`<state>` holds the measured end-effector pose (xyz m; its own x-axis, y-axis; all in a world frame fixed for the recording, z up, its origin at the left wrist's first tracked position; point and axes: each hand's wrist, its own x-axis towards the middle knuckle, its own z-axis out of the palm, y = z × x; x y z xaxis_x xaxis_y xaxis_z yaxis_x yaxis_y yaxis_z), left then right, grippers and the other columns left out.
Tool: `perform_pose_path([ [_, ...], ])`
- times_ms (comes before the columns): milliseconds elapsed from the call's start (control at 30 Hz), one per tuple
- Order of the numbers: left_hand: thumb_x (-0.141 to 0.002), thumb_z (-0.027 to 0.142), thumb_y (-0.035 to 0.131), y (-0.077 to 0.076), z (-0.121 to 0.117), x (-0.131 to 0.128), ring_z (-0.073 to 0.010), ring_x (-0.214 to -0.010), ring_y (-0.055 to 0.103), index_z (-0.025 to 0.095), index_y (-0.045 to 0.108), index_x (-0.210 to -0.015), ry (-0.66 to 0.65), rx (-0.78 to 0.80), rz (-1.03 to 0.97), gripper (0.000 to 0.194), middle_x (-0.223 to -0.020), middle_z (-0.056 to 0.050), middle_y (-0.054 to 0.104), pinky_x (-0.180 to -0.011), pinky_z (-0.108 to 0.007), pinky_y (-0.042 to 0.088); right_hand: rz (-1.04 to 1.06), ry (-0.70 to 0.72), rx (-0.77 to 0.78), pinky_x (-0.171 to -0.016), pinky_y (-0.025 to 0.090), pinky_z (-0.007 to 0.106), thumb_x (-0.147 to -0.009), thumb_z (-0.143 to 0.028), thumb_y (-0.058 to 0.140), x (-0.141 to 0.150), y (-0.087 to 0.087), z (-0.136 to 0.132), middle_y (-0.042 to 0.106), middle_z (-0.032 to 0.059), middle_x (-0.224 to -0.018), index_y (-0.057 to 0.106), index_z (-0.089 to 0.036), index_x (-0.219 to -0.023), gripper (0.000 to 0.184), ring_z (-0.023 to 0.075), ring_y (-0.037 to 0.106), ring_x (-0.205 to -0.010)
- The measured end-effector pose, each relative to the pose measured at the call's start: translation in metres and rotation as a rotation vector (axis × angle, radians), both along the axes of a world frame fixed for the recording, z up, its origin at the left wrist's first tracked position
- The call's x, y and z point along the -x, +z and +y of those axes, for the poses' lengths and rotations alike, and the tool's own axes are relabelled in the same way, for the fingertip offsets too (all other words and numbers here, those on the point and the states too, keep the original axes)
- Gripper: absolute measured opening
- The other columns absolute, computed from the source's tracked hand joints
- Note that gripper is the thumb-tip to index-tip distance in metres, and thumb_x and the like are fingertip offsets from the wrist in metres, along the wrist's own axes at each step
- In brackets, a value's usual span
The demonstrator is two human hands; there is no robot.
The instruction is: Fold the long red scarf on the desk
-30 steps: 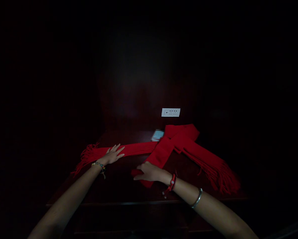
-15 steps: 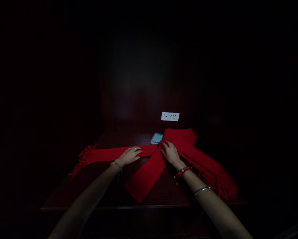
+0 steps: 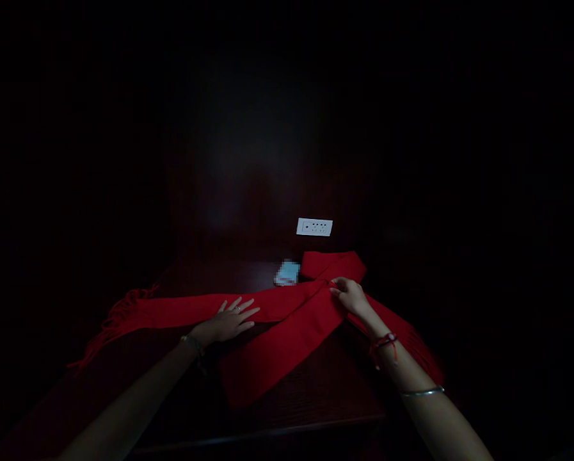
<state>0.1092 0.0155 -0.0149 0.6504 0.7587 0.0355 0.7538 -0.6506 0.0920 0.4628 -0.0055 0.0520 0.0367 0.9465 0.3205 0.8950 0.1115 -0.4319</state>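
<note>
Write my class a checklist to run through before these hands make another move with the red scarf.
1. Left hand steadying the scarf: ok, fingers spread over its left strip.
2. Right hand gripping cloth: ok, fingertips pinching it near the crossing.
3. Strips uncrossed: not ok, they overlap at the middle.
4. Left fringe neat: not ok, its strands splay out.
5. Right fringe neat: cannot tell, darkness and the forearm hide part.
6. Socket uncovered: ok, it shows fully above the scarf.

Dark-red wooden bench (image 3: 310, 397): free gap at left rear; long red fringed fabric scarf (image 3: 279, 365) bars middle, flat pale-blue rectangle (image 3: 289, 272) behind.
</note>
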Motion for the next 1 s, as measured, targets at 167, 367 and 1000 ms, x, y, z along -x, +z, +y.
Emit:
perform_pose_path([
  [167,-0.086,0.050,0.026,0.008,-0.013,-0.008,-0.0333,-0.125,0.019,0.035,0.031,-0.128,-0.011,-0.050,0.025,0.045,-0.139,-0.002,0.024,-0.093,-0.058,0.015,-0.173,-0.165,-0.108,-0.077,0.042,0.035,-0.076,-0.012,0.039,0.021,-0.015,-0.028,0.053,0.0170,-0.100,0.050,-0.010,-0.110,0.036,0.0233,0.052,-0.087],
  [367,-0.088,0.029,0.033,0.028,-0.014,-0.041,-0.0204,-0.104,0.047,0.021,0.051,-0.111,-0.165,-0.262,-0.001,0.031,-0.117,-0.008,0.050,-0.092,-0.035,0.032,-0.326,0.354,-0.142,-0.098,0.027,0.040,-0.086,-0.030,0.034,0.084,-0.042,-0.068,0.041,0.0106,-0.125,0.040,-0.020,-0.124,0.040,0.0224,0.034,-0.116],
  [1000,-0.080,0.016,0.039,0.027,-0.021,0.022,-0.0179,-0.092,0.050,0.020,0.052,-0.107,-0.037,-0.210,0.074,0.030,-0.100,-0.007,0.052,-0.081,-0.030,0.039,-0.398,0.750,0.058,-0.103,0.010,0.047,-0.089,-0.040,0.025,0.065,-0.054,-0.091,0.027,-0.0005,-0.138,0.030,-0.034,-0.130,0.041,0.0189,0.017,-0.128],
])
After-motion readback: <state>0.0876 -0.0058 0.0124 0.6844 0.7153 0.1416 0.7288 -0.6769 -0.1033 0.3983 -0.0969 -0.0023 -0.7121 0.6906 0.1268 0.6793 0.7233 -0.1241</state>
